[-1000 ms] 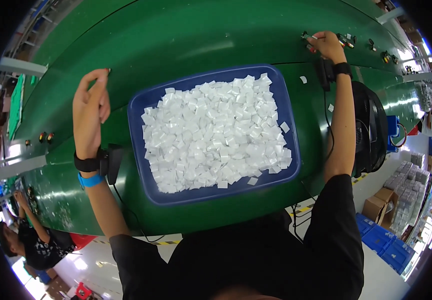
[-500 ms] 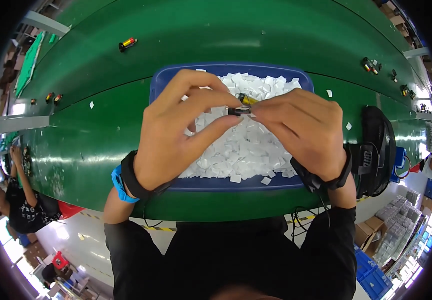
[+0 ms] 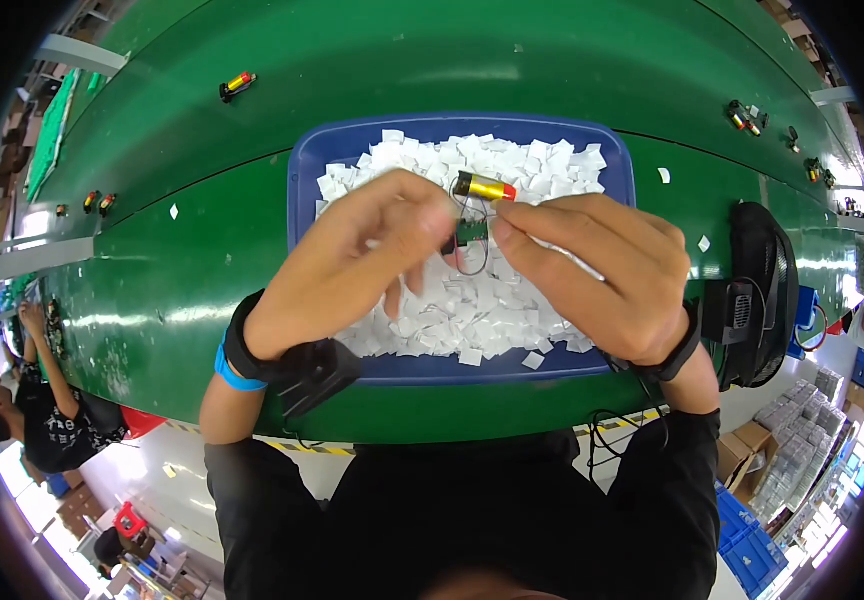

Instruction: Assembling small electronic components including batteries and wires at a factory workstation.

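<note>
Since half a second earlier, you had raised the small battery [image 3: 484, 187] with its circuit board [image 3: 469, 233] above the blue tray [image 3: 304, 170]; left hand [image 3: 352, 270] and right hand [image 3: 592, 270] each pinched it. Steadying those thin wires would have helped.

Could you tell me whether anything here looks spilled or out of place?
Yes, slightly. A few white paper squares lie outside the blue tray: on the green belt left of it and to its right, and one at its front rim. Otherwise, both hands hold a small wired cylinder part above the tray.
</note>
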